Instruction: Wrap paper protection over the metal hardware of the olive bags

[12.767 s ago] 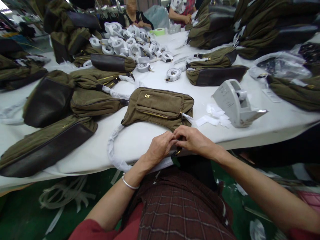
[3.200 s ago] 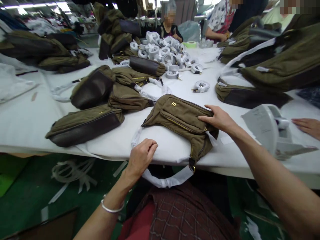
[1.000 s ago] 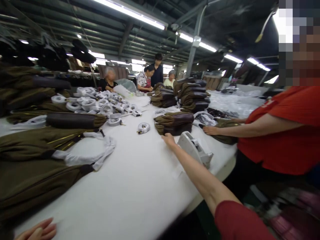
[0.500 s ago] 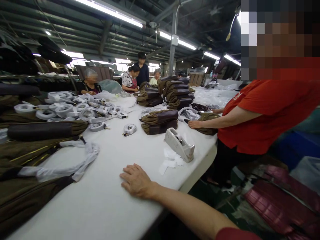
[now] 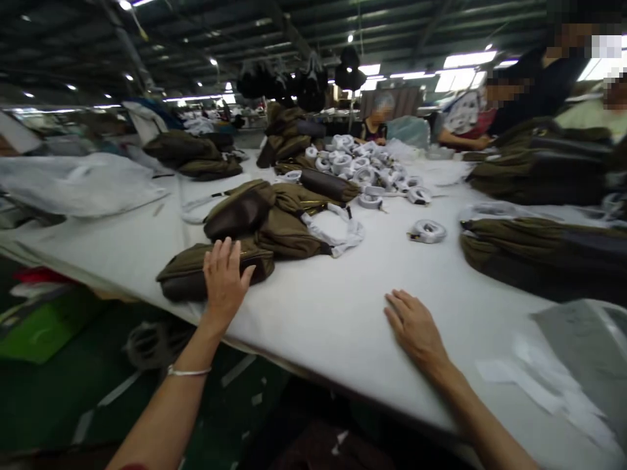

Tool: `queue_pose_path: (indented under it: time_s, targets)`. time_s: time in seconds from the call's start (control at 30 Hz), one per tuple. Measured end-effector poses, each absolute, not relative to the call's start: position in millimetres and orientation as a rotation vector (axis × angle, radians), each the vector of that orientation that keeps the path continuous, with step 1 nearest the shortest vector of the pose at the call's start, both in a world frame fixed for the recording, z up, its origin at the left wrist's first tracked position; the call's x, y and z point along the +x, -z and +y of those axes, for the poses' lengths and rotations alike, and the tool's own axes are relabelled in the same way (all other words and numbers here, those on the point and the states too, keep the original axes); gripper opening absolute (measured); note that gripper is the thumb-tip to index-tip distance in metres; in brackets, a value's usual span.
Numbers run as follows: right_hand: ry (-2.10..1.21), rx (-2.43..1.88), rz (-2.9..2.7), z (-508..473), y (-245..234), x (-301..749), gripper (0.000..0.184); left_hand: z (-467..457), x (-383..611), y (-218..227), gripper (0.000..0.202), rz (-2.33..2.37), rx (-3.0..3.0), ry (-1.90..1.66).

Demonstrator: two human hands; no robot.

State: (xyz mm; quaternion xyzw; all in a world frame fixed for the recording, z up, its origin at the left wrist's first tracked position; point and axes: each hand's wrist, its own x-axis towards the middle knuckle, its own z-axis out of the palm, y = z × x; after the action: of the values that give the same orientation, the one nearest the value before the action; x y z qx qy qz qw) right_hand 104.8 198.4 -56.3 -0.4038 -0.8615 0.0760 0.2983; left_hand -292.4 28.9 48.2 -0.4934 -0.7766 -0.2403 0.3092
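Observation:
My left hand (image 5: 226, 281) lies with spread fingers over an olive-green bag (image 5: 183, 269) with a dark brown panel, close to the table's front edge. Whether the palm presses on the bag or hovers just above it I cannot tell. My right hand (image 5: 415, 328) rests palm down on the white table (image 5: 333, 313), fingers stretched out and holding nothing. Just behind the left hand are more olive bags (image 5: 289, 225), one with a strap wrapped in white material (image 5: 350, 235). A single coiled wrapped strap (image 5: 427, 231) lies beyond my right hand.
Many coiled white-wrapped straps (image 5: 365, 171) are heaped farther back. Stacked bags (image 5: 539, 173) stand at the right, near a grey tape dispenser (image 5: 582, 346) and white paper pieces (image 5: 524, 375). Clear plastic sheeting (image 5: 78, 186) covers the left end. Co-workers sit across the table.
My view has swung to the left. My left hand and the bag under it have come into sight, while the co-worker in red has left the view. My right hand still rests on the table.

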Motion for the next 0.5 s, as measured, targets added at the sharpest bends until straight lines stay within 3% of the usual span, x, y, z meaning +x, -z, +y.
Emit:
queue_pose_path:
  time_s: [0.1, 0.27, 0.4, 0.5]
  targets:
    - [-0.121, -1.033, -2.314, 200.4, 66.7, 109.4, 0.041, 21.0, -309.6, -41.9, 0.059, -2.148, -1.291, 0.431]
    - [-0.07, -1.04, -2.316, 196.5, 63.8, 110.3, 0.039, 16.3, -327.5, -41.5, 0.039, -2.242, -1.421, 0.279]
    - [-0.149, -1.08, -2.323, 190.5, 48.8, 105.0, 0.034, 34.5, -330.9, -62.2, 0.036, -2.199, -1.468, 0.357]
    - [-0.241, -1.11, -2.304, 188.1, 39.8, 101.0, 0.033, 54.7, -319.4, -101.6, 0.042, -2.074, -1.38, 0.623]
